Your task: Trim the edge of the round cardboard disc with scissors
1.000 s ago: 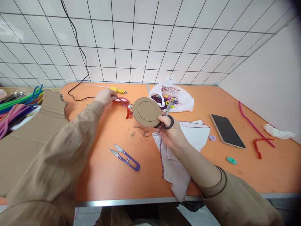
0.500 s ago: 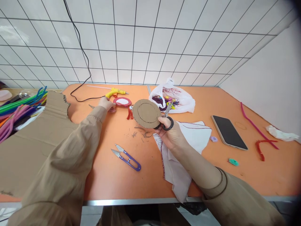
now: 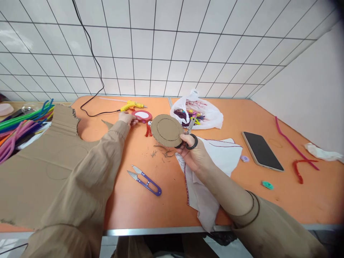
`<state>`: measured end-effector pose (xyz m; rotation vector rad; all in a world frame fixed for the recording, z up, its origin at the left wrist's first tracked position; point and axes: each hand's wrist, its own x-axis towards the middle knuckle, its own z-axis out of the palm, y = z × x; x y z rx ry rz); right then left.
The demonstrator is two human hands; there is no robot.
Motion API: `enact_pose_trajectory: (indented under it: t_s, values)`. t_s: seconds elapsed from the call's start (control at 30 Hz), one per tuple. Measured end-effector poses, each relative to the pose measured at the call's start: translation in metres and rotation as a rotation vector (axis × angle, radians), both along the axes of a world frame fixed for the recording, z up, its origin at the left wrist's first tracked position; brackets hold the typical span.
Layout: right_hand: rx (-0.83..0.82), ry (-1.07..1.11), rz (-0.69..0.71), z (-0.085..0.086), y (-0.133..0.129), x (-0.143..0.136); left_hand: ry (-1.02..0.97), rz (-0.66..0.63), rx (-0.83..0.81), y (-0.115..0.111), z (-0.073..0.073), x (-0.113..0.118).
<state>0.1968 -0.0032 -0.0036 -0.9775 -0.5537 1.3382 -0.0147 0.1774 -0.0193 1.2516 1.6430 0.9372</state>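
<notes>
In my right hand (image 3: 195, 156) are a round cardboard disc (image 3: 166, 129), with a smaller circle marked inside its edge, and black-handled scissors (image 3: 191, 141) whose blades point up and away. My left hand (image 3: 127, 117) reaches to the back of the table, its fingers closed at the left edge of a red round ornament (image 3: 142, 115) with a white centre. A red tassel (image 3: 148, 129) lies just below that ornament. Purple thread snips (image 3: 145, 180) lie in front of the disc. White cloth (image 3: 204, 190) with dark red stitched edging spreads beneath my right forearm.
A yellow glue gun (image 3: 132, 105) lies behind my left hand, its cord running up the wall. A plastic bag of threads (image 3: 212, 116) sits at the back. Cut cardboard (image 3: 29, 182) and pipe cleaners (image 3: 16, 139) are left; a phone (image 3: 262, 150) lies right.
My left hand has moved slightly right, and the red ornament has shifted a little right with it. My right hand keeps the disc and scissors almost still.
</notes>
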Motion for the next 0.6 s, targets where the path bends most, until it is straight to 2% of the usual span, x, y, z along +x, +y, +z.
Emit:
enact_pose_trajectory:
  t_s: [0.07,0.2,0.6]
  values:
    - [-0.006,-0.001,-0.005,0.0,0.0,0.0,-0.045,0.074,-0.045,0.0,0.001,0.001]
    - [-0.017,-0.004,-0.004,-0.001,0.0,0.0,-0.108,0.126,-0.087,-0.002,0.005,0.002]
    - [-0.016,0.01,0.013,-0.003,0.0,0.0,-0.229,0.096,-0.049,-0.011,0.012,0.012]
